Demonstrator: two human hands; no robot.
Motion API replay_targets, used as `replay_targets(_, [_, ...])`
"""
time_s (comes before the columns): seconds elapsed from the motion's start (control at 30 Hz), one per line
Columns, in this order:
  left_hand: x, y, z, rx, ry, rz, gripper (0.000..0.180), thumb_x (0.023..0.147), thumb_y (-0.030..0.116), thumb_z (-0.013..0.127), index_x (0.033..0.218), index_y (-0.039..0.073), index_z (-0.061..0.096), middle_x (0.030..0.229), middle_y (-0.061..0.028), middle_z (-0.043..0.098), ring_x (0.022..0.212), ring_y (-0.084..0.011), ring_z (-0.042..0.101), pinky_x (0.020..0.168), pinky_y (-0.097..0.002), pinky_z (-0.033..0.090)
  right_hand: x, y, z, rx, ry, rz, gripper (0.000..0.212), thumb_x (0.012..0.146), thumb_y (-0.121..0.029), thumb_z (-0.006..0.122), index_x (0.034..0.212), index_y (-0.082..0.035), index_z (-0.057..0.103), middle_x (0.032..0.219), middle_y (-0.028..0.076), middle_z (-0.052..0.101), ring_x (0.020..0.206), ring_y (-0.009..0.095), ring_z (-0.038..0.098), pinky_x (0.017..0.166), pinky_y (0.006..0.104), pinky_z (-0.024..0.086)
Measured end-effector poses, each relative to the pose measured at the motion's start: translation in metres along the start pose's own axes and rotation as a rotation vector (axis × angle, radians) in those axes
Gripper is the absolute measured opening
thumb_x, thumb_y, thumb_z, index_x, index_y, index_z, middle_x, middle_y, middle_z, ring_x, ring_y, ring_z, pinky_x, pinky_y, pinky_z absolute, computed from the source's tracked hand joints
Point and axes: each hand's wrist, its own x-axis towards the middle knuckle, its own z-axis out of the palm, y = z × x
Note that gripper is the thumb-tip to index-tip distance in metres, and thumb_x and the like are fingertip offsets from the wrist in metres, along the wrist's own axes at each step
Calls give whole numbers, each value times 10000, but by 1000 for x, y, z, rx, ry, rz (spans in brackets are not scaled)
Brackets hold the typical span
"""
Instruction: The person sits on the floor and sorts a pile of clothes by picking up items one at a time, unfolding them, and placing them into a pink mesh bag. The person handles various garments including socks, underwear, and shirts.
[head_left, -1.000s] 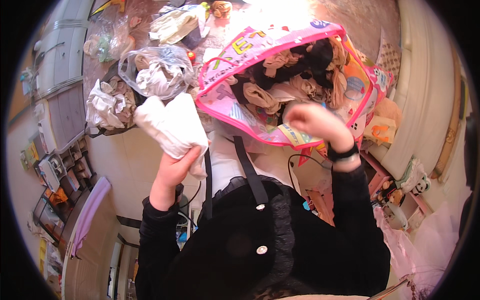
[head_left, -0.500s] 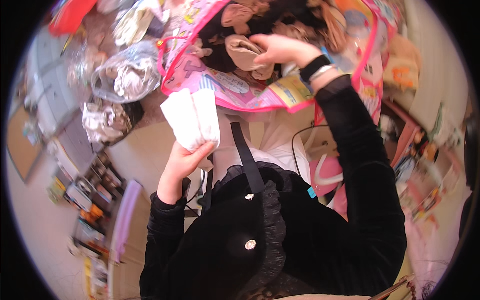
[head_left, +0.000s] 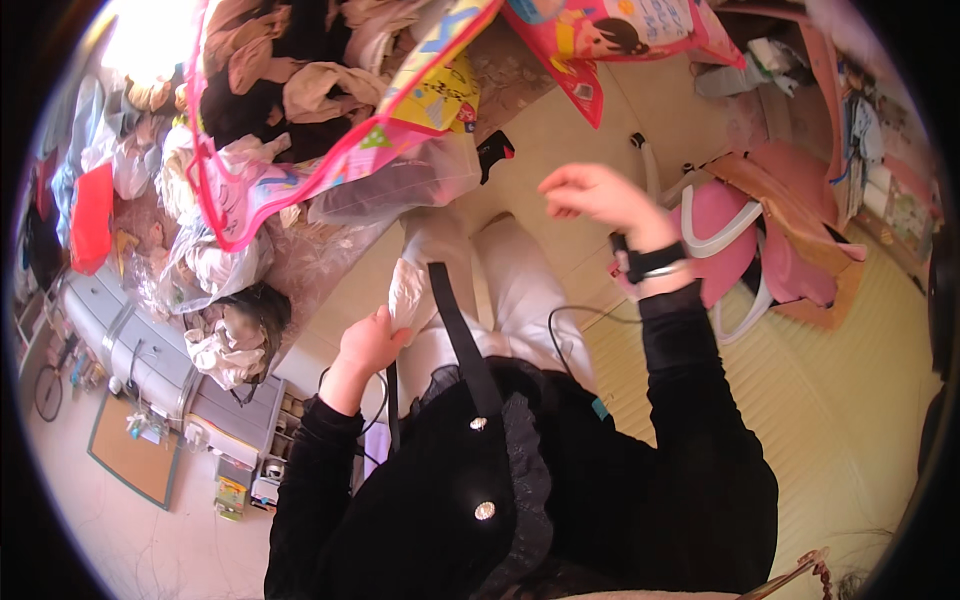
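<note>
Low in front of my body, my left hand pinches a folded white cloth, now seen nearly edge-on; its exact kind is unclear. My right hand hangs in the air to the right, above the floor. Its fingers are curled in, and nothing shows in them. Beyond my left hand lies a large plastic bag with pink edging and cartoon prints. Its wide mouth shows a heap of beige and black soft fabric pieces. The right hand is well apart from the bag.
Clear bags of white cloth and a red item crowd the left side. A small black and red thing lies past my knees. A pink chair-like piece with white arms stands right; grey drawers stand left.
My right hand has left the bag and the beige fabric it gripped, moving right over the floor. My view has turned rightward. The left hand still holds the white cloth, now turned edge-on.
</note>
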Motion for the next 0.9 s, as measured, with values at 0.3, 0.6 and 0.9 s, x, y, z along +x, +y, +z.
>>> replay_targets(0.3, [117, -2, 143, 221, 115, 315, 437, 785, 368, 664, 1085, 63, 574, 1011, -124, 600, 708, -319, 637, 601, -433, 519, 206, 355, 51, -216, 347, 268, 443, 753, -284, 652, 1105, -17, 619, 988, 227, 656, 971, 360, 615, 852, 412, 492])
replay_targets(0.6, [129, -56, 130, 130, 310, 451, 251, 655, 208, 753, 758, 73, 567, 678, -63, 531, 542, -256, 556, 460, -347, 443, 452, 409, 105, -754, 890, 193, 916, 698, -392, 760, 1423, -88, 291, 1402, 244, 364, 1274, 437, 381, 900, 527, 453])
replay_targets(0.9, [126, -75, 123, 141, 255, 408, 243, 669, 202, 734, 783, 65, 570, 699, -83, 530, 560, -279, 568, 482, -372, 463, 405, 417, 22, -102, 947, 103, 438, 714, -57, 644, 1143, -89, 562, 970, 176, 653, 938, 352, 631, 798, 361, 516])
